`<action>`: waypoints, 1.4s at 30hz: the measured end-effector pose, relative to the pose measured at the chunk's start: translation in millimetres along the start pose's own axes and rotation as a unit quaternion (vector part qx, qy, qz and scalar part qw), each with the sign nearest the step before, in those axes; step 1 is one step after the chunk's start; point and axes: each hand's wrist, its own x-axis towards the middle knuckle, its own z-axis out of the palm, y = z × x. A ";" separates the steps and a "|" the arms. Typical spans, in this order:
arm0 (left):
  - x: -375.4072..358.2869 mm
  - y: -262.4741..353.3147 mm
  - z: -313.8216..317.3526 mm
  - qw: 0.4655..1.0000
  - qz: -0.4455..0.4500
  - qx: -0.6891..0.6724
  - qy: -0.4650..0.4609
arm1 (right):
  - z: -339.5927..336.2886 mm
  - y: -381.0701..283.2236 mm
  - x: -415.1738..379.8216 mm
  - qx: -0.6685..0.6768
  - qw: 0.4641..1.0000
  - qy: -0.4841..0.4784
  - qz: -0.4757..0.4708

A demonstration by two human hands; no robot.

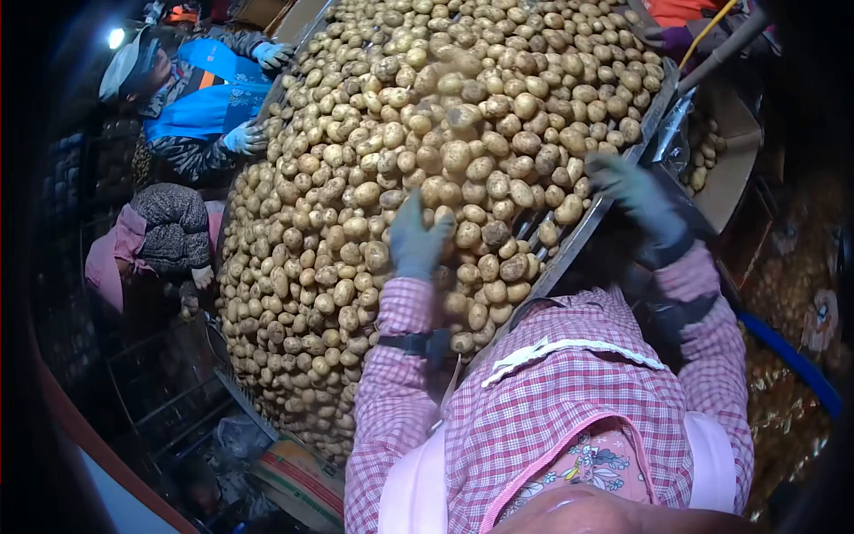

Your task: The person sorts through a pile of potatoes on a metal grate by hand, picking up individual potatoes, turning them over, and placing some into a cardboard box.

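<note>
A large heap of potatoes, pale and flecked with dirt, covers a sorting table. Resting over the middle of the heap is my left hand in a light blue-grey glove, thumb and fingers apart, with potatoes just beyond the fingertips. My right hand, gloved alike, is at the table's right metal edge. Motion smears its fingers, so whether they hold a potato cannot be made out. Between both hands, dark slats of the table show through a gap among the potatoes.
At the left stands a co-worker in a blue apron, gloved hands at the heap's edge. Below, another person bends over. A cardboard box holding potatoes is at right. A printed sack lies lower left; a blue hose-like strip curves lower right.
</note>
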 end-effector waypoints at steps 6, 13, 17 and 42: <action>32.8 15.2 48.5 0.989 0.073 0.122 0.040 | 82.4 0.0 105.9 -0.209 0.977 0.024 0.028; 88.2 68.9 54.8 0.996 0.059 0.059 0.012 | 45.2 4.6 168.6 -0.462 0.883 0.033 -0.074; 135.7 103.7 68.2 0.996 -0.003 0.083 0.018 | 36.0 9.9 179.9 -0.434 0.895 0.026 -0.102; 346.3 54.4 -14.0 0.999 0.006 0.048 0.021 | 58.8 -22.5 156.9 0.072 0.992 0.026 0.102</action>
